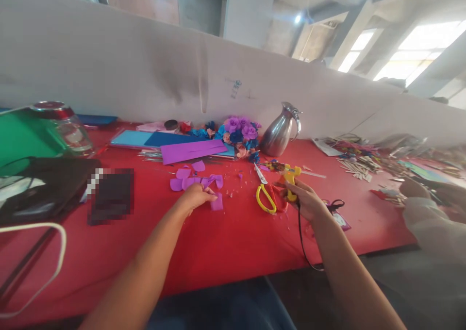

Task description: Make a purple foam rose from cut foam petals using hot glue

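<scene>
My left hand (197, 197) is closed at the fingertips beside several cut purple paper pieces (217, 202); whether it pinches one of them I cannot make out. My right hand (307, 199) is wrapped round a yellow glue gun (291, 174), whose black cord hangs down over the table edge. Scissors (266, 198) with yellow and red handles lie just left of the glue gun, blades pointing away from me. Behind the cut pieces, a purple paper sheet (192, 150) rests on blue sheets.
On the red table (233, 247) stand a steel jug (278, 133), a glass jar (73, 131) and a bunch of paper flowers (242, 131). A dark pixelated object (112, 196) lies left. Another person's sleeve (425, 218) shows at the right, near sticks (358, 169).
</scene>
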Action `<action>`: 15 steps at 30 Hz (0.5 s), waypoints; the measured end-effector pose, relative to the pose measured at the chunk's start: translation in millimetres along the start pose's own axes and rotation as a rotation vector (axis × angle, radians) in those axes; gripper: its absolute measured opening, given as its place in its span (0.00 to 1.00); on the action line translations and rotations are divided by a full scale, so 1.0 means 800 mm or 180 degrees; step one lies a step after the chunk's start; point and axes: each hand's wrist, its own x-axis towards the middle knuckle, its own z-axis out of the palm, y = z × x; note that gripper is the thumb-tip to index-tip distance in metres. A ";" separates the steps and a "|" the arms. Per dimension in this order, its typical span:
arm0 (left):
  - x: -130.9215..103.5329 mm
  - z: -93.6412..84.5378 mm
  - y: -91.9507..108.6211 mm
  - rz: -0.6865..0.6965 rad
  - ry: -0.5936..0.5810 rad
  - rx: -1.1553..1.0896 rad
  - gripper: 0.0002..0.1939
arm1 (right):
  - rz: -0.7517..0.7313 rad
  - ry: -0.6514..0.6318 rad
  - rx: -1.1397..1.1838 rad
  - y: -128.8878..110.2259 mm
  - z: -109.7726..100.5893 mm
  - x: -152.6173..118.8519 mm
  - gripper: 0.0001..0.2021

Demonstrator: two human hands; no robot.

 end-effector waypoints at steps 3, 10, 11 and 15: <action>0.000 0.001 0.002 -0.0127 0.0032 0.0182 0.03 | 0.0023 -0.0397 -0.0204 0.007 0.033 -0.030 0.16; 0.006 0.001 -0.005 -0.0100 0.0033 0.0257 0.04 | -0.0301 -0.1010 -0.1050 0.037 0.094 -0.061 0.15; 0.006 0.001 -0.006 -0.0069 0.0010 0.0294 0.04 | -0.0371 -0.0974 -0.1167 0.041 0.097 -0.062 0.15; 0.006 0.002 -0.007 -0.0039 -0.0047 0.0428 0.03 | -0.0648 -0.0861 -0.1589 0.052 0.102 -0.063 0.12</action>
